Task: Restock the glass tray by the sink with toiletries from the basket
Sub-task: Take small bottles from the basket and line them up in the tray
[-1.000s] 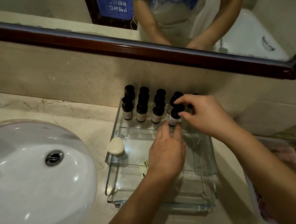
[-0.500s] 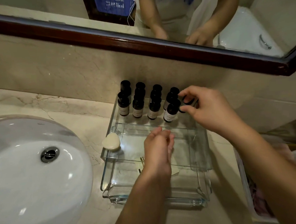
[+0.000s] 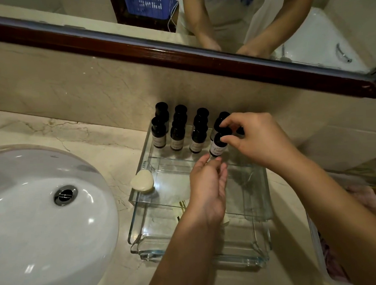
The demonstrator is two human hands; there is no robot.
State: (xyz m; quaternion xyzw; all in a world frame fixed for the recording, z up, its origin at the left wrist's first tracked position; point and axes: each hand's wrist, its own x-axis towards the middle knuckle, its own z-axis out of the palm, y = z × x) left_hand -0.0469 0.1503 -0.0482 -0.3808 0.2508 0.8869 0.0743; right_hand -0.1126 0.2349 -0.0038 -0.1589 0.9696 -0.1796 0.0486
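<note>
**A:** What are the hands doing?

**B:** The right hand (image 3: pixel 255 138) pinches the black cap of a small dark bottle (image 3: pixel 217 146) between thumb and fingertips. The left hand (image 3: pixel 207 185) lies open, fingers straight and close together. Their tips are just beside that bottle's base, and I can't tell whether they touch it.

**A:** Where does the bottle stand?

**B:** It is at the right end of the front row, at the back of the glass tray (image 3: pixel 240 263), near the wall.

**A:** How does it look?

**B:** It has a round, near-black body, a black cap and a pale label with print too small to read.

**A:** Which way does it point?

**B:** It stands about upright with its long axis vertical, cap up, and the label faces the person.

**A:** And the count?

**B:** The front row has four labelled bottles (image 3: pixel 177 140), the held one included. Behind them more black caps (image 3: pixel 180 109) overlap, so I can't give a firm total. One cream soap (image 3: pixel 142 180) sits on the tray's left edge. There is one tray, of clear glass, on the marble counter (image 3: pixel 94 135) just beside the white sink (image 3: pixel 33 218).
</note>
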